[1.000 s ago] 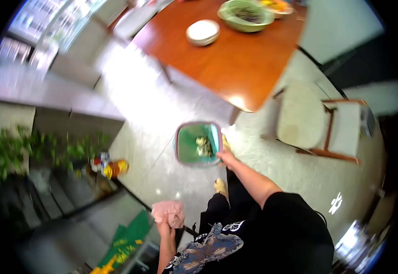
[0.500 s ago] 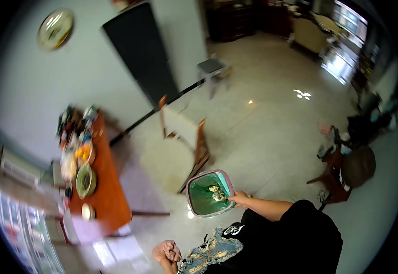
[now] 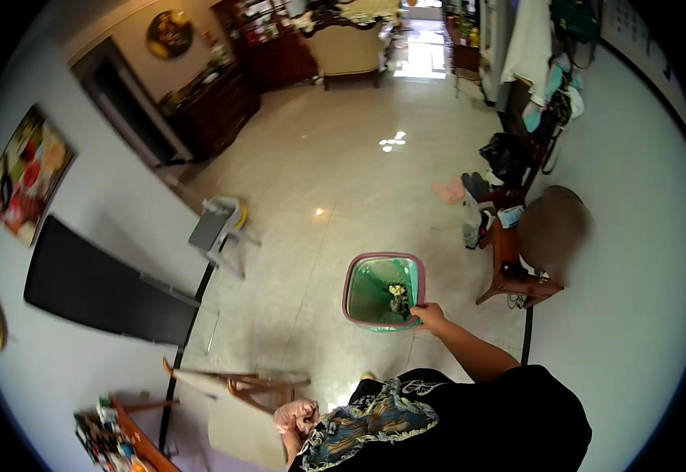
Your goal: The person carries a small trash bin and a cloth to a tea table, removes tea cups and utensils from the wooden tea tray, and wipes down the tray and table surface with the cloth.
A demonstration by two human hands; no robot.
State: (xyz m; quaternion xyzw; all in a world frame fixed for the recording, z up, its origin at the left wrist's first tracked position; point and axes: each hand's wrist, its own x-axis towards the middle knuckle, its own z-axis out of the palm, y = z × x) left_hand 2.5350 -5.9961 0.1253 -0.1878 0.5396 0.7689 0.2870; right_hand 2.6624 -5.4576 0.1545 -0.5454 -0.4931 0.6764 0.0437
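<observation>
My right hand (image 3: 430, 316) grips the near right corner of a trash bin (image 3: 345, 289) by its pinkish rim. A green bag lines the bin, and some pale crumpled scraps (image 3: 397, 297) lie inside it. The bin hangs in front of me above the tiled floor. Low in the view, my left hand (image 3: 289, 434) is closed on a crumpled pink cloth (image 3: 299, 414) that covers most of its fingers. A patterned blue and tan fabric (image 3: 382, 417) lies across the front of my black clothes.
A wooden chair with a pale seat (image 3: 244, 429) stands at lower left, beside a cluttered table (image 3: 140, 436). Further off on the left is a grey stool (image 3: 215, 228). A wooden bench (image 3: 508, 271) holding bags lines the right wall, and a sofa (image 3: 347, 51) is at the back.
My view has swung to the right and further down the room, so the table and chair now sit lower left. The bin and the cloth stay in my hands.
</observation>
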